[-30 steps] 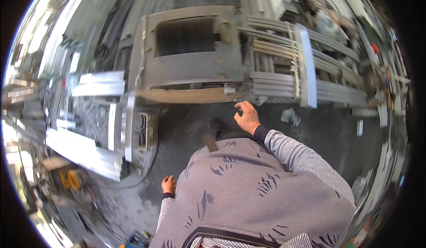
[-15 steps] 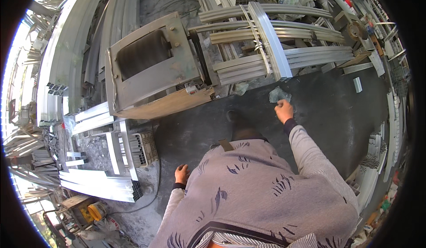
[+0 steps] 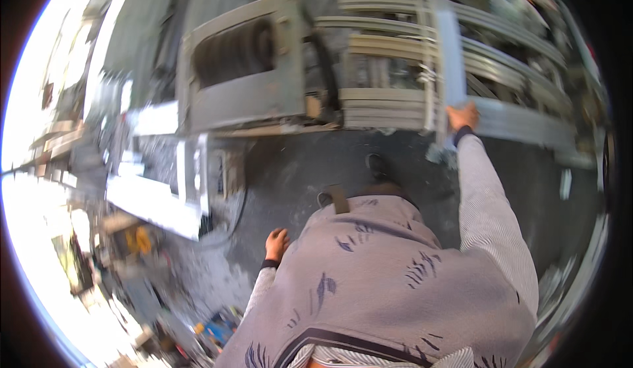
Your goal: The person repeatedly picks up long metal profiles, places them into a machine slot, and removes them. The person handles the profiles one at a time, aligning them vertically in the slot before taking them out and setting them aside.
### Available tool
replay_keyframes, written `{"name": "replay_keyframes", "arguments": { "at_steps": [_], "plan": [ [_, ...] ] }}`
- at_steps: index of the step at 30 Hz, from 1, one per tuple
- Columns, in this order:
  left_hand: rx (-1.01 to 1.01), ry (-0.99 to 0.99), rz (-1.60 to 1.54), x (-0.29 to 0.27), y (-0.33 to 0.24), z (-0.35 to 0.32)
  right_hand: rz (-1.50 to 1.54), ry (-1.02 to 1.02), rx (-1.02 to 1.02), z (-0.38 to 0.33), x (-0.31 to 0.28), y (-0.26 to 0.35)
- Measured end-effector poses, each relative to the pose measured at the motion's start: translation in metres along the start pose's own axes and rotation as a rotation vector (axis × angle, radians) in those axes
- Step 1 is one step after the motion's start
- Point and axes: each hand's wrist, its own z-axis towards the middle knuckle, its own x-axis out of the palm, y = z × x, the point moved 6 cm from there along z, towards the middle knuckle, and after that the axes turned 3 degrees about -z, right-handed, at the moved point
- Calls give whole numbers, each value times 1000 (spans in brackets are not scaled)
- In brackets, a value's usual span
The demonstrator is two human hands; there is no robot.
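Head view shows the right hand (image 3: 464, 115) at a pale metal bar (image 3: 450, 58).

Washed-out white glare at left, dim floor (image 3: 297, 164), smearing motion blur, fisheye-bent edges, black corners.

Head camera: worn on the head, left of a pair
Floor (image 3: 303, 164): faced from above, wide fisheye
Apron (image 3: 389, 269): nearest, lower middle
Left hand (image 3: 277, 244), right hand (image 3: 464, 116): farther
Bars (image 3: 386, 99): ahead, toward upper rim
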Motion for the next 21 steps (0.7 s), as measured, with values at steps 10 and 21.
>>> {"name": "replay_keyframes", "arguments": {
  "at_steps": [10,21],
  "plan": [
    [74,-184,111,74,-31,-71,78,145,49,56,30,20],
    [-36,-239,60,61,78,-49,797,516,121,73,-8,26]
  ]
}}
